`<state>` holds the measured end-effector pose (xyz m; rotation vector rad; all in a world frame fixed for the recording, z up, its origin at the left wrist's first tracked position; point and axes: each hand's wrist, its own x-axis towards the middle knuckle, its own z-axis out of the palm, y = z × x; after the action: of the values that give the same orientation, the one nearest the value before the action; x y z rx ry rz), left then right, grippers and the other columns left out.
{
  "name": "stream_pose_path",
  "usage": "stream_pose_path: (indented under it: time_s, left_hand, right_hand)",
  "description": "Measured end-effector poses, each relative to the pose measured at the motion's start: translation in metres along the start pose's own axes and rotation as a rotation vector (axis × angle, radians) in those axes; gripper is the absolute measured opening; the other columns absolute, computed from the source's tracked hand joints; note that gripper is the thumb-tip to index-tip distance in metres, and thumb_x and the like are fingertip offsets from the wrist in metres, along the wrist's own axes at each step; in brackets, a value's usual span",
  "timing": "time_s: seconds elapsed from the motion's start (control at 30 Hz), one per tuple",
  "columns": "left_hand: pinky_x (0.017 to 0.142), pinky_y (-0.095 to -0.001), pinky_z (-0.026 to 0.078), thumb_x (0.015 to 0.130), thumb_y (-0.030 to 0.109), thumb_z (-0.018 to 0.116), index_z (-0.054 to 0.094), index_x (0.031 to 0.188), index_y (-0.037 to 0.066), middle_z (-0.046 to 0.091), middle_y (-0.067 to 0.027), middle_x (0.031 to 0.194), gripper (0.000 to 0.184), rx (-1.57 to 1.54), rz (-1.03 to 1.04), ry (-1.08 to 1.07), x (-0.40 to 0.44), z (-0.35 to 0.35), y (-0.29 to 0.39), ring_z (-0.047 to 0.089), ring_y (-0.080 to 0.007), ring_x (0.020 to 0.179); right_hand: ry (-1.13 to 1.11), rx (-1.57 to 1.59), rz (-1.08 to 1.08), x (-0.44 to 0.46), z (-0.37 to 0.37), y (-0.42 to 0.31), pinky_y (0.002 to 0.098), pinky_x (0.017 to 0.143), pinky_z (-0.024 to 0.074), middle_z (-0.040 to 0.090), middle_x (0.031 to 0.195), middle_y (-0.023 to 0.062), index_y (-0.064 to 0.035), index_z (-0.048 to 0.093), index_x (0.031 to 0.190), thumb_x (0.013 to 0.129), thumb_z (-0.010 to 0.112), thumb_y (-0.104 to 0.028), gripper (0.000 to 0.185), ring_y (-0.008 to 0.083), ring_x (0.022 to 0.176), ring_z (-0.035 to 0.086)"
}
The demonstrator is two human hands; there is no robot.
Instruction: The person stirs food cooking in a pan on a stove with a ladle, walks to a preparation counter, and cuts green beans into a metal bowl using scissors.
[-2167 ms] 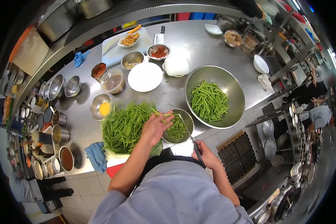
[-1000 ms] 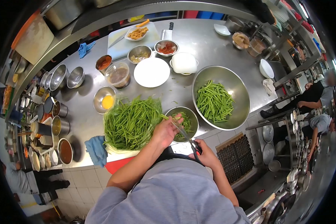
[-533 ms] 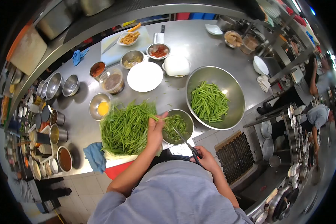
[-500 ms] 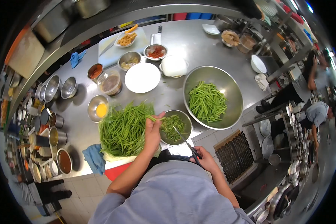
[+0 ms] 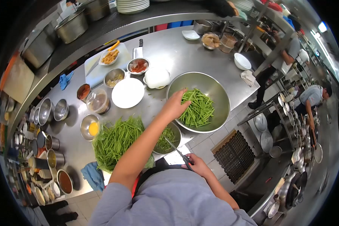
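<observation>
My left hand (image 5: 176,105) reaches over the left rim of the large steel bowl (image 5: 223,94), its fingertips at the cut green beans (image 5: 197,109) inside. Whether it holds any beans is hidden. My right hand (image 5: 196,164) grips black-handled scissors (image 5: 185,159), whose blades point into the small steel bowl (image 5: 178,140) of bean trimmings (image 5: 164,141). Left of that bowl, a plastic bag of long green beans (image 5: 118,141) lies on the table, partly behind my left forearm.
A white plate (image 5: 128,93), a lidded white pot (image 5: 157,77) and an egg bowl (image 5: 90,127) stand on the steel table (image 5: 165,49). A cleaver (image 5: 138,52) lies by the cutting board (image 5: 96,67). Co-workers (image 5: 313,96) stand at the right.
My left hand has moved from the bagged beans, across the small bowl, to the large bowl. My right hand still holds the scissors over the small bowl. The view has shifted.
</observation>
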<state>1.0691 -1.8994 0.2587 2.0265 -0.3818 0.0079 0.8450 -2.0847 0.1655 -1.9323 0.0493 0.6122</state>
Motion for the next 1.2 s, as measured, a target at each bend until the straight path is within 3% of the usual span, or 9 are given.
stream_pose_path:
  time_s: [0.07,0.17,0.33,0.43,0.6,0.7,0.87,1.1,1.2]
  left_hand:
    - [0.112,-0.043,0.034,0.084,0.032,0.07,0.044,0.142,0.012,0.039,-0.0206,0.148,0.066,0.175,-0.035,-0.183,0.019,0.02,-0.019,0.037,-0.0372,0.137]
    - [0.113,-0.0446,0.032,0.08,0.035,0.075,0.042,0.144,0.012,0.034,-0.0209,0.151,0.076,0.542,0.086,-0.411,0.033,0.052,-0.028,0.034,-0.0398,0.138]
    - [0.111,-0.0686,0.021,0.06,0.028,0.089,0.032,0.15,0.026,0.019,-0.0131,0.159,0.106,0.849,0.187,-0.669,0.061,0.09,-0.033,0.015,-0.0458,0.145]
    - [0.11,-0.0696,0.023,0.059,0.027,0.09,0.028,0.152,0.027,0.023,-0.012,0.157,0.111,0.833,0.074,-0.718,0.077,0.105,-0.045,0.02,-0.0465,0.143]
    - [0.088,-0.0476,0.048,0.074,0.017,0.071,0.059,0.118,0.015,0.059,-0.0137,0.119,0.046,0.783,0.196,-0.506,0.101,0.109,-0.058,0.057,-0.034,0.11]
    - [0.087,-0.0474,0.05,0.075,0.015,0.068,0.06,0.112,0.014,0.062,-0.0149,0.114,0.038,0.611,0.184,-0.438,0.134,0.115,-0.096,0.059,-0.0354,0.108]
    - [0.086,-0.0452,0.05,0.075,0.015,0.066,0.064,0.109,0.009,0.066,-0.0186,0.107,0.034,0.547,0.142,-0.419,0.164,0.068,-0.038,0.061,-0.0375,0.104]
    - [0.079,-0.037,0.051,0.078,0.027,0.075,0.061,0.119,0.006,0.069,-0.0118,0.102,0.048,0.381,-0.085,-0.621,0.157,0.022,0.04,0.064,-0.0226,0.089]
    - [0.082,-0.0363,0.051,0.082,0.024,0.072,0.063,0.116,0.006,0.069,-0.0104,0.101,0.04,0.326,0.242,-0.467,0.134,0.011,0.035,0.064,-0.0224,0.089]
  right_hand:
    - [-0.031,0.005,0.056,-0.006,-0.004,0.007,0.0316,0.075,0.0498,0.069,0.088,0.0118,-0.0037,0.054,0.125,0.08,0.08,-0.035,0.061,0.0177,0.082,0.063]
    - [-0.024,0.035,0.1,-0.017,-0.009,0.021,0.032,0.077,0.0506,0.07,0.09,0.0134,-0.0018,0.054,0.126,0.079,0.081,-0.036,0.064,0.019,0.084,0.065]
    - [0.026,0.099,0.139,-0.035,-0.019,0.036,0.0328,0.079,0.051,0.07,0.094,0.0145,-0.0002,0.054,0.126,0.078,0.082,-0.036,0.066,0.0201,0.087,0.065]
    - [0.056,0.08,0.159,-0.045,-0.026,0.028,0.0279,0.078,0.049,0.068,0.093,0.0061,0.001,0.053,0.125,0.08,0.082,-0.029,0.062,0.0124,0.086,0.061]
    - [0.074,0.097,0.18,-0.047,-0.043,0.031,0.0345,0.083,0.0511,0.07,0.1,0.0172,-0.0006,0.055,0.126,0.076,0.082,-0.038,0.068,0.0238,0.093,0.066]
    - [0.05,0.111,0.146,-0.044,-0.053,0.045,0.0346,0.083,0.0509,0.07,0.1,0.017,-0.0012,0.055,0.126,0.076,0.081,-0.04,0.068,0.0244,0.093,0.066]
    - [-0.01,0.084,0.112,-0.034,-0.073,0.058,0.0346,0.08,0.0507,0.07,0.096,0.0155,-0.0015,0.055,0.126,0.077,0.081,-0.04,0.067,0.0236,0.09,0.066]
    - [-0.246,-0.052,0.003,-0.009,-0.106,0.054,0.0343,0.074,0.0502,0.069,0.09,0.0145,-0.0012,0.055,0.125,0.078,0.079,-0.043,0.068,0.0232,0.081,0.064]
    - [-0.326,-0.073,-0.059,-0.002,-0.111,0.05,0.0339,0.073,0.0498,0.068,0.088,0.0144,-0.0012,0.055,0.125,0.078,0.079,-0.042,0.067,0.0229,0.079,0.064]
